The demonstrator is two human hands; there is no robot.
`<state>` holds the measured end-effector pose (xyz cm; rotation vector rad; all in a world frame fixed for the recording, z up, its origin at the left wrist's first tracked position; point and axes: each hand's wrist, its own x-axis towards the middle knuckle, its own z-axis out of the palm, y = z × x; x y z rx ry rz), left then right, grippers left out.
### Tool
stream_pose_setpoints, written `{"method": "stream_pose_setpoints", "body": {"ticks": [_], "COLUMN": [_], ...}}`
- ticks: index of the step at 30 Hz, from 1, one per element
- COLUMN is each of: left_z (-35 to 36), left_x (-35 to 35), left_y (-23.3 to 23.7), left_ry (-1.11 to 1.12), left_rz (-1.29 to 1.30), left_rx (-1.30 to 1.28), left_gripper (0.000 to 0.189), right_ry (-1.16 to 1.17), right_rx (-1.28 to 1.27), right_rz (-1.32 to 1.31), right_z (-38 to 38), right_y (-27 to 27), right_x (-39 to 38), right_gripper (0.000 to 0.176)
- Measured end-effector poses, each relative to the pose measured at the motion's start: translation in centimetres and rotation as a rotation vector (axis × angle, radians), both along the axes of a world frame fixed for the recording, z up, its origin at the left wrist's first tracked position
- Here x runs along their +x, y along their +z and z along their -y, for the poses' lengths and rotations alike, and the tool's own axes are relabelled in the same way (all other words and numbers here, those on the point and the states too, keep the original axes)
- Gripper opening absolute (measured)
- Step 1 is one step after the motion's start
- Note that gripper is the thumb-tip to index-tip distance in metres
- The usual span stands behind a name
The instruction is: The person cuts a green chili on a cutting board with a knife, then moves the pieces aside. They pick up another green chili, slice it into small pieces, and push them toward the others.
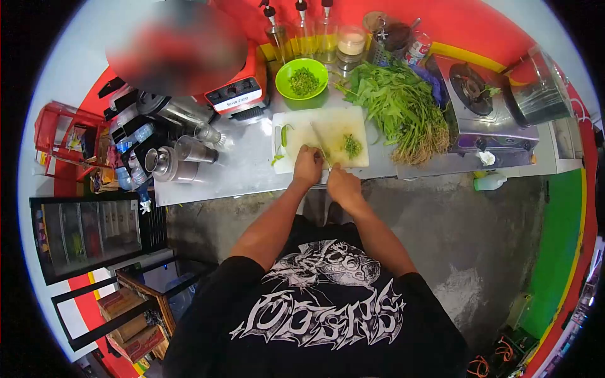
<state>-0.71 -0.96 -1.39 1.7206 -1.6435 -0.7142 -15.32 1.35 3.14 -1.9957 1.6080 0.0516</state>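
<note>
My right hand point(344, 188) is closed round the handle of a kitchen knife point(319, 140), whose blade lies across the white cutting board point(296, 120) and points away from me. Just left of the blade, my left hand point(308, 165) presses down at the board's front edge with its fingers curled together; what they pinch is hidden, though a bit of green shows beside the blade. To the right of the knife sits a small heap of chopped green pieces point(353, 146). Slim green chillies point(285, 135) lie near the board's left side. Behind the board stands a lime-green bowl point(284, 82) with chopped greens inside.
A large bunch of leafy greens point(400, 104) with roots lies right of the board, beside a gas stove point(469, 129). Pump bottles point(305, 34) line the back. A red appliance point(238, 94) stands back left, and metal shakers point(167, 165) are on the left counter point(242, 173).
</note>
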Motion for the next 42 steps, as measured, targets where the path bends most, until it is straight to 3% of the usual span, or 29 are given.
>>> {"method": "stream_pose_setpoints", "body": {"ticks": [10, 18, 27, 36, 37, 42], "left_z": [-2.7, -2.4, -2.1, -2.0, -1.6, -1.7], "left_x": [-0.2, 0.8, 0.9, 0.9, 1.0, 1.2], "left_y": [0.5, -0.3, -0.8, -1.3, -1.7, -1.3], "left_ry": [0.031, 0.028, 0.034, 0.066, 0.060, 0.050], "left_rz": [0.095, 0.011, 0.000, 0.059, -0.038, 0.074], "left_rx": [-0.242, -0.125, -0.146, -0.146, -0.107, -0.172], "left_gripper": [0.010, 0.013, 0.010, 0.010, 0.010, 0.008], "right_ry": [-0.014, 0.002, 0.032, 0.033, 0.043, 0.028], "right_rx": [0.024, 0.037, 0.023, 0.027, 0.038, 0.038], "right_rz": [0.068, 0.054, -0.001, -0.004, -0.010, 0.000], "right_z": [-0.2, 0.7, 0.7, 0.1, 0.3, -0.7], "right_y": [0.7, -0.1, 0.3, 0.7, 1.2, 0.4], "right_x": [0.0, 0.1, -0.2, -0.3, -0.2, 0.3], "right_gripper": [0.033, 0.036, 0.028, 0.032, 0.033, 0.032]}}
